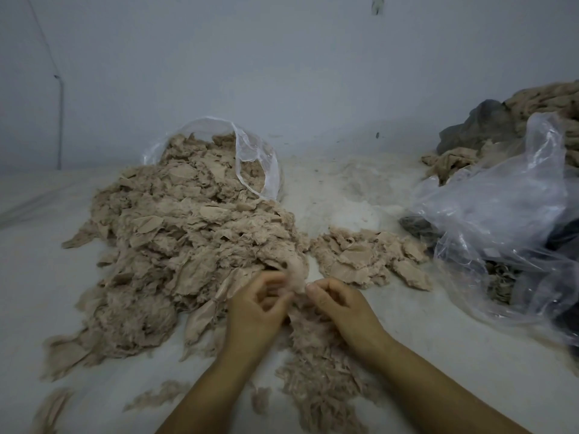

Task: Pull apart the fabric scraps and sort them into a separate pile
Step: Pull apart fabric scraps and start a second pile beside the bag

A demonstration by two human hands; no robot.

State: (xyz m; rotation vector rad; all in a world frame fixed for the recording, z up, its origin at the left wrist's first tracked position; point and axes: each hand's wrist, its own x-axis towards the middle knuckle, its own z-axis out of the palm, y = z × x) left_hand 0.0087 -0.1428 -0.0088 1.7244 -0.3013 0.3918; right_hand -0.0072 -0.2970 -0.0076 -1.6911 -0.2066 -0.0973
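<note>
Fabric scraps (188, 245), frayed, beige, pinched by both hands.

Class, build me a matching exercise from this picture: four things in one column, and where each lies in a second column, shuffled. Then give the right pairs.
Things
1. big heap of scraps
2. small pile of scraps
3. crumpled plastic bag
4. scrap in both hands

Places
A. far right of the surface
B. spilling from the clear bag at the left
C. between left hand and right hand
D. just beyond the right hand, right of the heap

Pairs: 1-B, 2-D, 3-A, 4-C
</note>
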